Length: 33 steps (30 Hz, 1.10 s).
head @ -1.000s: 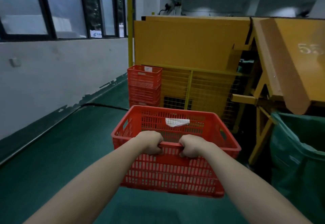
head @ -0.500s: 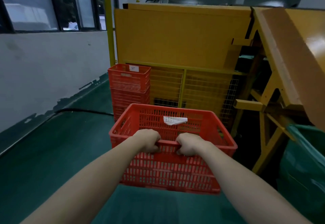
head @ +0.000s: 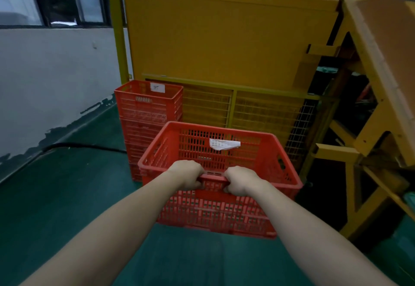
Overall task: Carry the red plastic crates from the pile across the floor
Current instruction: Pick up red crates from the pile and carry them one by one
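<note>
From the head camera, the left hand (head: 187, 174) and right hand (head: 241, 183) each curl round the near rim of a red crate (head: 216, 209), held above the green floor (head: 67, 207), just before a stack of red crates (head: 148, 110) against yellow fencing (head: 224, 45).

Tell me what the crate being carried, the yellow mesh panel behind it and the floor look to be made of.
The carried crate looks like moulded red plastic, matte: slotted lattice walls, thick rim. The yellow mesh panel is probably painted steel wire in a metal frame: thin regular grid. The floor seems a smooth green coating, perhaps epoxy over concrete: seamless, faint sheen.
</note>
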Available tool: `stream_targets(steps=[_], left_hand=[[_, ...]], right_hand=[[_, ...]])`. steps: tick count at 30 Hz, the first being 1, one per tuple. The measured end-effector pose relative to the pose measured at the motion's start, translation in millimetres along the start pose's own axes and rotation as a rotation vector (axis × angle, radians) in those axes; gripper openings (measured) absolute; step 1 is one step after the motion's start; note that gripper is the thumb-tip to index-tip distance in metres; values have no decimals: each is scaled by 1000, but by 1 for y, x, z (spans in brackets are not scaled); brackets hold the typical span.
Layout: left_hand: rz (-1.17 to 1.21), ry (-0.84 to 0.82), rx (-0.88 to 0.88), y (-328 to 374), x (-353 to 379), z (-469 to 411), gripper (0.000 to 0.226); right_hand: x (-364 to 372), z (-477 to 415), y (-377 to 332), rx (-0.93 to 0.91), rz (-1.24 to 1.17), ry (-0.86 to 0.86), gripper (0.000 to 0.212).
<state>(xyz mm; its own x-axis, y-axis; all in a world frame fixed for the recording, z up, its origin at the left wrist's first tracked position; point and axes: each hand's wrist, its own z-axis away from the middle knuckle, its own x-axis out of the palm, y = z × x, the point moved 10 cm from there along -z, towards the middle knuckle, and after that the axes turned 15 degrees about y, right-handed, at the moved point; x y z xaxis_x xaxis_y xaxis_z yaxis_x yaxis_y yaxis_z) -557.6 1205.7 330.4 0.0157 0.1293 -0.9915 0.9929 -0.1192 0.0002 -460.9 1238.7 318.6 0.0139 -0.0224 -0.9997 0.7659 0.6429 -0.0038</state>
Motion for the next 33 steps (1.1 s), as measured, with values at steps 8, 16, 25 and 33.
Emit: stream_targets(steps=[8,16,25,33], left_hand=[[24,-35,72,-85,51,-150,21],[-9,-61,139,-150,88,-277,22],[8,-126,100,-209,162,-418,29],[18,-213,43,-264,283,-529,30]], right_hand=[[19,-161,52,71,3,-29,19],[38,-290,99,138,-23,-29,12],[87,-440,173,99,-41,-89,17],[188,-574,229,50,-50,-133,18]])
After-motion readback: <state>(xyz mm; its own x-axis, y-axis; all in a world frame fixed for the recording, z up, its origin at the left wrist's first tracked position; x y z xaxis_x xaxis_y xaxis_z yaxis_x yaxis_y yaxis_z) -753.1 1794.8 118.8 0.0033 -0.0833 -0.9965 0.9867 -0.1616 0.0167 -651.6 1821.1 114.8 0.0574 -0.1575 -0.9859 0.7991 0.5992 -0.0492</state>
